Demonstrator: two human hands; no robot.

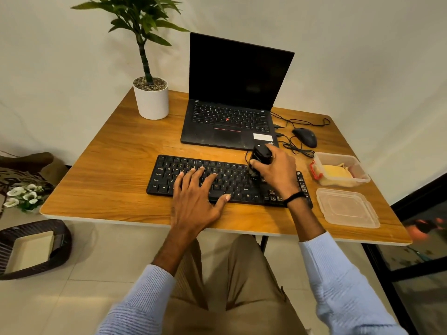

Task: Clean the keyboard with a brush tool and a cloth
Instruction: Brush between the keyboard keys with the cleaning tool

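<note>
Two hands over the flat black rectangular keyboard (167,174), which lies on the wooden counter (108,165) in front of the open black laptop (229,117).

Left hand (196,199): grip open, fingers straight and spread. Fingertips and thumb rest on the middle key rows; it holds nothing.

Right hand (278,174): grip closed round the stubby black brush tool (261,154), fingers and thumb curled about its body. Tool stands upright over the right part of the main key block. Its lower end is hidden by the fingers; it appears to touch the keys, not certain.

Yellow cloth (336,174): crumpled inside the clear plastic rectangular container (338,155), right of the keyboard and apart from both hands. Clear plastic lid (347,207) lies flat on the counter beside the container, on its near side.
</note>
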